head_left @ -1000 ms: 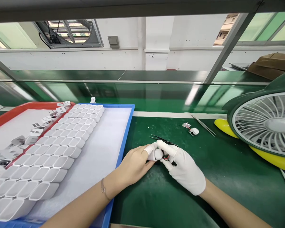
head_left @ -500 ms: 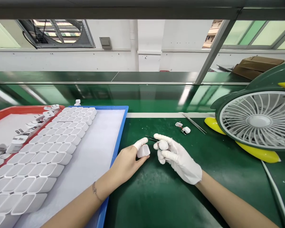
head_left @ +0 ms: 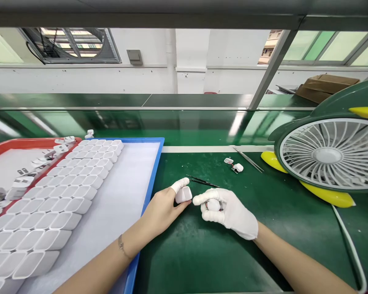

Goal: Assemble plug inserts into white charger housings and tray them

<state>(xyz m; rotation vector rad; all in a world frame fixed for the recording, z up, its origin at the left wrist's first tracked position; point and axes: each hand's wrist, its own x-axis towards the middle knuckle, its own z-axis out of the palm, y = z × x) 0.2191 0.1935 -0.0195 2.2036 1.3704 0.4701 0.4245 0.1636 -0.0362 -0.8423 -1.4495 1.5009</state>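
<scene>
My left hand (head_left: pixel 162 210), with a white cover on the thumb, is closed on a small white plastic housing (head_left: pixel 184 194). Facing it, my right hand (head_left: pixel 231 212) in a white glove has its fingers curled round a small white rounded part (head_left: pixel 213 205), with bits of red wire showing beside it. A narrow gap separates the two held pieces. Black tweezers (head_left: pixel 202 181) lie on the green bench just beyond the right fingers. Farther back sits a similar white part with red wires (head_left: pixel 237 167), near silver tweezers (head_left: pixel 248 159).
On the left, a blue tray (head_left: pixel 153 179) holds rows of white housings (head_left: pixel 61 192). Beside it, a red tray (head_left: pixel 33 143) has white plug pieces (head_left: pixel 23 181) in it. A green fan (head_left: pixel 327 155) with yellow feet stands at right, its white cable (head_left: pixel 349 245) running forward along the bench.
The black tweezers that were at my right fingers now rest on the bench. My right hand has come down and nearer me, keeping the white part. The left hand barely moved.
</scene>
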